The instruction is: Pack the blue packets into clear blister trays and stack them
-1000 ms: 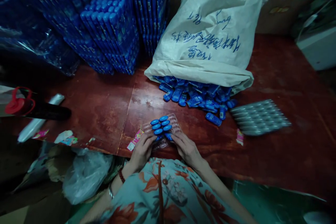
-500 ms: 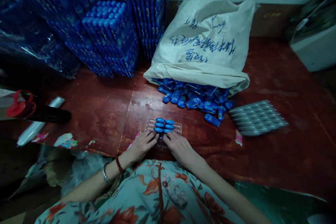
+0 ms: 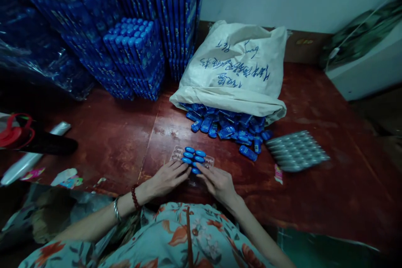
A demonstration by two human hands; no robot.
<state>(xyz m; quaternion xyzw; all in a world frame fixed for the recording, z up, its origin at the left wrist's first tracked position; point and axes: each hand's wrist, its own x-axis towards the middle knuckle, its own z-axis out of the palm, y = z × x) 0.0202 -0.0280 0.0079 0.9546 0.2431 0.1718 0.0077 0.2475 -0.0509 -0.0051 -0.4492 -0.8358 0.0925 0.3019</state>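
Note:
A clear plastic tray (image 3: 178,153) with moulded pockets lies before me, its near part largely covered by my hands. Glossy blue oval pieces (image 3: 189,150) fill two middle columns of it, while the pockets at either side show through clear. My left hand (image 3: 169,178) rests over the tray's near left part, fingers stretched forward and thumb beside the blue pieces. On the right, my right hand (image 3: 216,180) has thumb and forefinger around one blue oval piece (image 3: 196,171) in the near part of the tray. Exact finger contact is partly hidden.
Blue wrapped packets (image 3: 226,132) spill from a white woven sack (image 3: 235,63) with handwriting. Stacked clear trays (image 3: 298,150) sit at right. Tall stacks of filled blue trays (image 3: 132,58) rise at back left. A dark bottle with a red lid (image 3: 53,141) lies by a plastic roll (image 3: 21,169).
My right hand has shifted among the near pockets, and another blue piece now shows at its fingertips. My left hand stays by the tray. The whole view has tilted slightly.

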